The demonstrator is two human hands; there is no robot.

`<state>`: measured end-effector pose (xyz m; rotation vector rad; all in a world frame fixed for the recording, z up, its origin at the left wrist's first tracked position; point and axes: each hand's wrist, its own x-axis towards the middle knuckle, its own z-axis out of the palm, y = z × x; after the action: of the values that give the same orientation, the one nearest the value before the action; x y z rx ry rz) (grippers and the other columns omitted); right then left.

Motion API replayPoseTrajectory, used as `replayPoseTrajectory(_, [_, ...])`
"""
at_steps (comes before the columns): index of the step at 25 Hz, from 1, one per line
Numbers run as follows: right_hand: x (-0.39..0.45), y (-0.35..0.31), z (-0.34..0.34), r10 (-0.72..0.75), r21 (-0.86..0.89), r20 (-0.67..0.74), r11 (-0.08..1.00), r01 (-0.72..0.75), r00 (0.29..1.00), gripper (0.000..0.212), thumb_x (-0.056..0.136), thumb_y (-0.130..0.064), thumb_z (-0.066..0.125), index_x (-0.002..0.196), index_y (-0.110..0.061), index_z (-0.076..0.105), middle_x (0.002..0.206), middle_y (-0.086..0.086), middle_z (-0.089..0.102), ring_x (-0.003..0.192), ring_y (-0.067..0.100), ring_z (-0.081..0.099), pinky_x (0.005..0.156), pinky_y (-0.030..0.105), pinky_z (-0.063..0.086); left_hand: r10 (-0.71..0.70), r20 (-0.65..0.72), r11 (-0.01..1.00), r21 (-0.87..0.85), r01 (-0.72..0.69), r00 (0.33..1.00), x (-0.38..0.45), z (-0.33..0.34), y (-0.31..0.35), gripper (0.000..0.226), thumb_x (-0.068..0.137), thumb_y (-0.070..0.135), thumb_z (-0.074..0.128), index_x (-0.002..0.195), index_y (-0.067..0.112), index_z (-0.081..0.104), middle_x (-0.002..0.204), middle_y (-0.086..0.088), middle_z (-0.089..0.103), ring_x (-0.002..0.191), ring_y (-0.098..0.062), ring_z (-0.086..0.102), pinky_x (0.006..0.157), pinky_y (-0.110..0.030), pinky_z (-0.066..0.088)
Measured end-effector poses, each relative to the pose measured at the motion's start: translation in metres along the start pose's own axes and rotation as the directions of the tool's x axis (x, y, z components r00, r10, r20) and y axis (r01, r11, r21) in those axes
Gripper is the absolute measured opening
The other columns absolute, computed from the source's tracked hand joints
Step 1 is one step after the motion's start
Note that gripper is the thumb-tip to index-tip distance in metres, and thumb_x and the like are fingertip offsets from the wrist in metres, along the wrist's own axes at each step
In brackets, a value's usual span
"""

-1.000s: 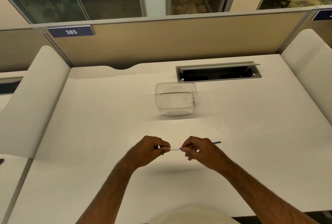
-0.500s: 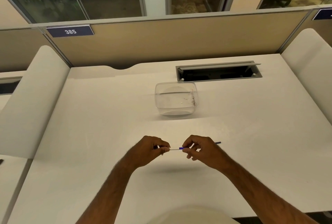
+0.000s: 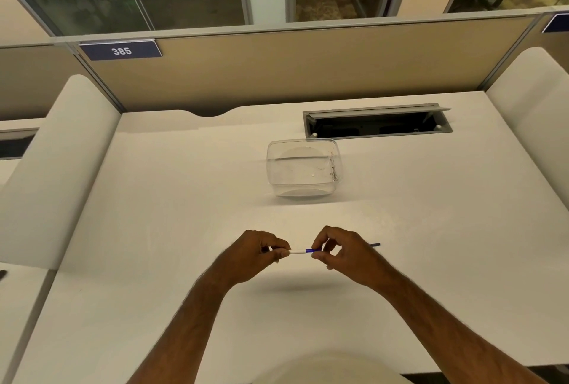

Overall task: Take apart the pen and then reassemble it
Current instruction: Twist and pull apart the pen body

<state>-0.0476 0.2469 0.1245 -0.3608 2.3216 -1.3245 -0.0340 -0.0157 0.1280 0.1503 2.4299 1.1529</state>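
I hold a thin pen (image 3: pixel 300 251) level above the white desk (image 3: pixel 154 229), between both hands. Its visible middle is white on the left and blue on the right. My left hand (image 3: pixel 258 252) pinches the white end between thumb and fingers. My right hand (image 3: pixel 341 249) pinches the blue part. A thin dark blue rod (image 3: pixel 375 244) sticks out to the right past my right hand; I cannot tell whether it is part of the held pen or lies on the desk. The pen's ends are hidden inside my fingers.
A clear plastic container (image 3: pixel 303 168) stands on the desk beyond my hands, with a small dark bit inside at its right wall. Behind it an open cable slot (image 3: pixel 375 121) is cut into the desk. White side dividers (image 3: pixel 55 168) flank the desk and a beige partition closes the back.
My hands have stayed in nearly the same place. The blue stretch of pen showing between them looks slightly longer than a second ago.
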Motion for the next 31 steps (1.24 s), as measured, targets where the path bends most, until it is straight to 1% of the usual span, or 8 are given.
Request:
replayPoseTrajectory(5, [0.004,-0.001,-0.001,0.004,-0.02,-0.023,1.0,-0.005,1.0,0.011,0.088,-0.017,0.078,0.09,-0.02,0.068,0.086,-0.027,0.066,0.07,0.005,0.066,0.068,0.039,0.063,-0.01,-0.015,1.0,-0.028,0.01,1.0,0.002,-0.003,-0.005,0.01,0.095,0.032,0.071,0.097,0.034,0.08,0.083,0.012,0.075,0.079,-0.015,0.063,0.073,-0.029,0.052])
replayPoseTrajectory(10, [0.008,0.002,-0.005,0.025,0.037,-0.045,0.999,-0.023,0.999,0.012,0.087,-0.012,0.08,0.09,-0.015,0.069,0.082,-0.013,0.069,0.07,0.006,0.066,0.062,0.033,0.063,-0.005,-0.023,1.0,-0.029,0.004,1.0,0.006,-0.003,-0.009,0.009,0.095,0.031,0.071,0.096,0.034,0.08,0.083,0.011,0.075,0.079,-0.015,0.063,0.073,-0.031,0.052])
replayPoseTrajectory(14, [0.011,0.01,-0.011,0.059,0.023,-0.063,0.998,-0.058,0.996,0.01,0.087,-0.013,0.08,0.09,-0.015,0.07,0.079,-0.009,0.069,0.061,0.001,0.063,0.062,0.018,0.052,-0.008,-0.032,0.999,-0.036,0.007,0.999,0.011,-0.003,-0.018,0.01,0.095,0.031,0.07,0.095,0.037,0.078,0.083,0.009,0.074,0.079,-0.017,0.062,0.076,-0.035,0.053])
replayPoseTrajectory(17, [0.017,0.025,-0.013,0.058,0.015,-0.079,0.998,-0.057,0.995,0.009,0.088,-0.015,0.079,0.088,-0.018,0.07,0.081,-0.021,0.069,0.067,0.001,0.061,0.064,0.011,0.044,-0.022,-0.044,0.999,-0.046,0.02,0.999,0.016,-0.001,-0.026,0.011,0.095,0.028,0.07,0.092,0.035,0.078,0.082,0.011,0.073,0.078,-0.014,0.061,0.077,-0.032,0.052])
replayPoseTrajectory(19, [0.022,0.036,-0.014,0.065,-0.004,-0.112,0.998,-0.066,0.992,0.008,0.089,-0.017,0.078,0.088,-0.02,0.071,0.082,-0.019,0.07,0.074,0.003,0.061,0.064,0.009,0.041,-0.033,-0.06,0.998,-0.057,0.029,0.998,0.019,0.002,-0.03,0.01,0.095,0.028,0.071,0.093,0.033,0.079,0.084,0.012,0.072,0.079,-0.011,0.059,0.076,-0.026,0.049])
replayPoseTrajectory(23, [0.037,0.055,-0.016,0.08,-0.043,-0.163,0.995,-0.088,0.983,0.005,0.091,-0.02,0.075,0.09,-0.02,0.071,0.088,-0.01,0.071,0.081,0.005,0.061,0.066,0.009,0.04,-0.035,-0.075,0.997,-0.075,0.029,0.997,0.024,0.011,-0.037,0.009,0.095,0.028,0.072,0.098,0.03,0.08,0.088,0.012,0.073,0.08,-0.004,0.059,0.074,-0.016,0.046])
replayPoseTrajectory(28, [0.061,0.073,-0.017,0.097,-0.122,-0.216,0.984,-0.126,0.972,0.006,0.094,-0.026,0.073,0.095,-0.02,0.072,0.086,-0.016,0.065,0.085,0.006,0.061,0.058,0.013,0.043,-0.05,-0.034,0.997,-0.052,0.049,0.998,0.031,0.022,-0.048,0.006,0.093,0.032,0.073,0.096,0.033,0.079,0.09,0.017,0.072,0.082,-0.002,0.06,0.072,-0.012,0.046])
replayPoseTrajectory(31, [0.077,0.088,-0.017,0.059,-0.22,-0.211,0.97,-0.106,0.976,0.006,0.093,-0.028,0.073,0.095,-0.022,0.073,0.09,-0.014,0.065,0.086,0.011,0.061,0.069,0.022,0.047,-0.067,-0.013,0.997,-0.042,0.067,0.998,0.033,0.027,-0.054,0.006,0.094,0.034,0.073,0.096,0.032,0.078,0.09,0.014,0.072,0.082,0.0,0.06,0.071,-0.011,0.045])
